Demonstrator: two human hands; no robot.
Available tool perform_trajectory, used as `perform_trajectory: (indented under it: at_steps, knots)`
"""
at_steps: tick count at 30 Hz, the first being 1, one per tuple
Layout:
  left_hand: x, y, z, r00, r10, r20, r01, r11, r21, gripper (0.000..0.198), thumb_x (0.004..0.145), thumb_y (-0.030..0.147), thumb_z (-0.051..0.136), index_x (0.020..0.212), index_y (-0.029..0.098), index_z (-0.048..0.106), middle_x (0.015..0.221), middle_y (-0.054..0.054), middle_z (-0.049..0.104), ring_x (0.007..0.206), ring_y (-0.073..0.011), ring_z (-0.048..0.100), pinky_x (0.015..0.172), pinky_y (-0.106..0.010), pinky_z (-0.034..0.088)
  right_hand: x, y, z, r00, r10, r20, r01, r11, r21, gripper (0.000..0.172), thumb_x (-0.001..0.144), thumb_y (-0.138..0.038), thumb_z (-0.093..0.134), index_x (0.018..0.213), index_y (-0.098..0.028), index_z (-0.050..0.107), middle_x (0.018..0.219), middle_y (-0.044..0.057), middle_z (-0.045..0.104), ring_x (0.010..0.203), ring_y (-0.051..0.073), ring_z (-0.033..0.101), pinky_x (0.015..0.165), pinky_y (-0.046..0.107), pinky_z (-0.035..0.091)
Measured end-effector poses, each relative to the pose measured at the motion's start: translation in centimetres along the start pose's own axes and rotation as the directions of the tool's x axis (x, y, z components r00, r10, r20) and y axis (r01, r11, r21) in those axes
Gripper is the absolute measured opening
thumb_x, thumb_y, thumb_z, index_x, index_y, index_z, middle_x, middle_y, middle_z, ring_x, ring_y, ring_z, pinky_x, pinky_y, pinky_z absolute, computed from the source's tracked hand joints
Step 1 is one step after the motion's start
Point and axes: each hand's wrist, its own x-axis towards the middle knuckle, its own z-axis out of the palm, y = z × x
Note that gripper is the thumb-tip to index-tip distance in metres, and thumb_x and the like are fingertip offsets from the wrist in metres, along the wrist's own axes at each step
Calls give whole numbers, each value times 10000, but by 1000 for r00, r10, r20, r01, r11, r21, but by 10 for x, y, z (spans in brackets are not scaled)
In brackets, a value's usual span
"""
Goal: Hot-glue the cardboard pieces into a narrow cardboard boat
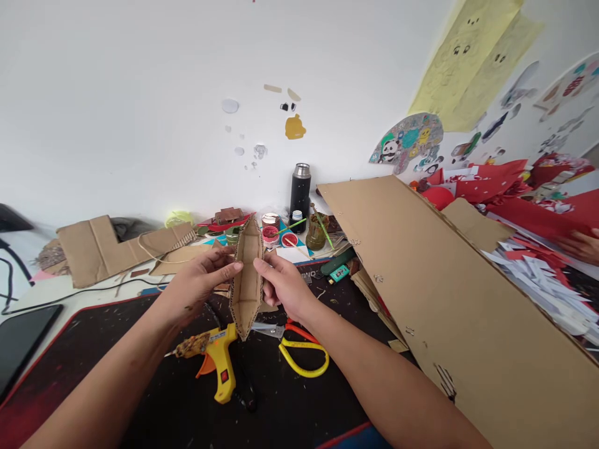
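Observation:
A small boat-shaped cardboard piece (248, 268), with raised side walls and pointed ends, is held upright in the middle of the view. My left hand (208, 274) grips its left wall, the thumb resting on the edge. From the other side, my right hand (285, 284) pinches the right wall with thumb and fingers. Below the cardboard lies a yellow hot glue gun (219, 358) with an orange trigger, its nozzle pointing left. Scissors (304, 355) with yellow and red handles lie beside it on the dark mat (290, 411).
A large cardboard sheet (449, 280) slants across the right side. Behind my hands stand a black thermos (300, 193), paint jars (270, 236) and a glass jar (316, 234). Cut cardboard (93, 249) and a black tablet-like device (28, 340) lie left. Another person's hand (583, 244) shows far right.

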Motion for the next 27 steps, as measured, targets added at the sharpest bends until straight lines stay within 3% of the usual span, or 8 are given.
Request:
perform_trajectory:
  at_steps: [4, 8, 21, 27]
  knots:
    - [0, 2, -2, 1000, -18, -1, 18, 1000, 9, 625, 614, 592, 967, 1110, 252, 799, 1077, -83, 825, 1117, -370, 722, 934, -457, 559, 1, 0, -1, 1000, 0, -2, 0, 1000, 11, 500, 808, -667, 770, 962, -223, 598, 434, -121, 466, 352, 79, 365, 384, 211, 230]
    - [0, 7, -4, 997, -22, 76, 22, 1000, -10, 630, 595, 593, 973, 1101, 253, 815, 1177, -105, 825, 1182, -389, 709, 975, -466, 562, 1, 0, -1, 1000, -7, 5, 7, 1000, 13, 507, 803, -672, 773, 966, -223, 604, 433, -125, 452, 352, 81, 347, 384, 217, 238]
    - [1, 9, -9, 990, 32, 135, -32, 999, 5, 539, 621, 570, 963, 1058, 277, 846, 1177, -113, 838, 1089, -404, 738, 915, -480, 600, 3, 2, -1, 1000, -19, 3, 19, 998, 57, 482, 781, -622, 815, 970, -214, 641, 513, -129, 407, 394, 73, 329, 385, 237, 242]
    - [0, 13, -9, 987, 28, 161, -28, 1000, -8, 586, 628, 584, 960, 1107, 266, 846, 1235, -127, 823, 1141, -408, 731, 1047, -544, 559, 3, 4, -1, 1000, 0, 13, 0, 999, 41, 481, 801, -625, 794, 996, -212, 643, 499, -128, 423, 375, 75, 334, 386, 241, 230]
